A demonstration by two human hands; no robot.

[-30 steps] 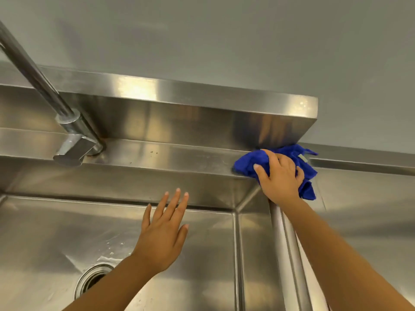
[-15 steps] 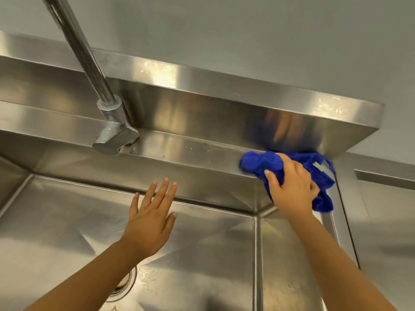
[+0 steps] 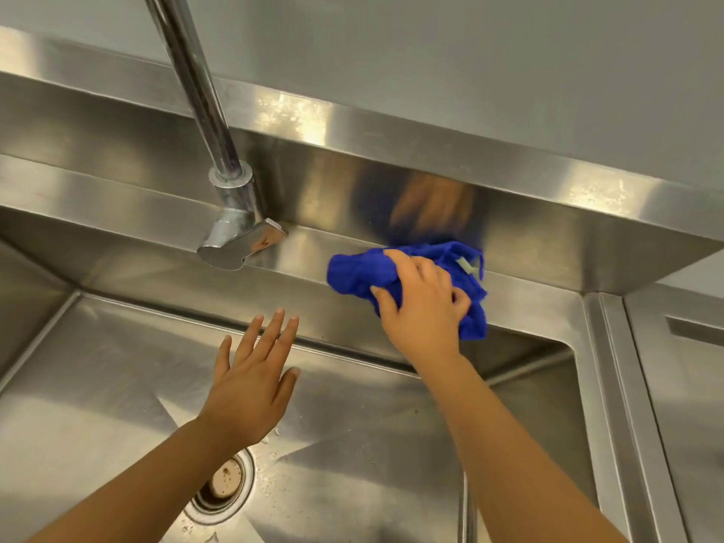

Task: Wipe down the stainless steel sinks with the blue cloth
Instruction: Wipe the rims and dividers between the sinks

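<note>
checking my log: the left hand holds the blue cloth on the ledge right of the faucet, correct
No: the right hand grips the blue cloth; the left hand hovers open and empty. The head view shows it. The rest stands.

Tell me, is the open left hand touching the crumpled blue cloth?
Apart. The head view shows bare steel sink wall between the left hand and the crumpled blue cloth, which only the right hand grips.

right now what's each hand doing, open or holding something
Left hand: open, fingers straight, holding nothing.
Right hand: grips the blue cloth on the sink ledge.
</note>
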